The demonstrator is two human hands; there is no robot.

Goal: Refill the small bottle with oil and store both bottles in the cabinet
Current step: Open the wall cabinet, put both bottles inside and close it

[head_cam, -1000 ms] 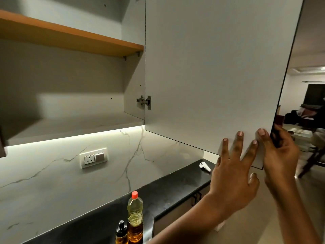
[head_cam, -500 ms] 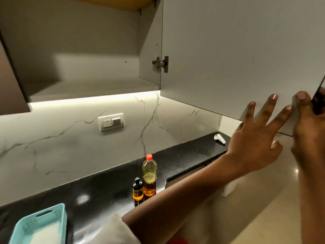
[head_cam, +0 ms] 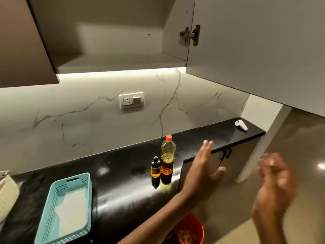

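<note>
Now small bottle [head_cam: 155,169] and large bottle [head_cam: 168,159] are standing upright on the bench [head_cam: 123,166]. Left hand [head_cam: 204,166] is hovering nearer, just right of them, fingers [head_cam: 208,147] spread wide, empty. Right hand [head_cam: 274,187] is blurring out; can't tell its fingers. Cabinet [head_cam: 121,61] is gaping above.

Blurred right hand [head_cam: 274,184], red bucket [head_cam: 191,231] cut off below

Cabinet [head_cam: 119,61] mouth open between left door [head_cam: 22,46] and right door [head_cam: 255,50], which juts out above counter [head_cam: 123,166] right end. Large bottle [head_cam: 168,155], small bottle [head_cam: 155,169] touching at front edge; bare stretch to teal basket [head_cam: 46,213] at left. Left hand [head_cam: 202,169] hovers right of bottles, fingers straight.
</note>
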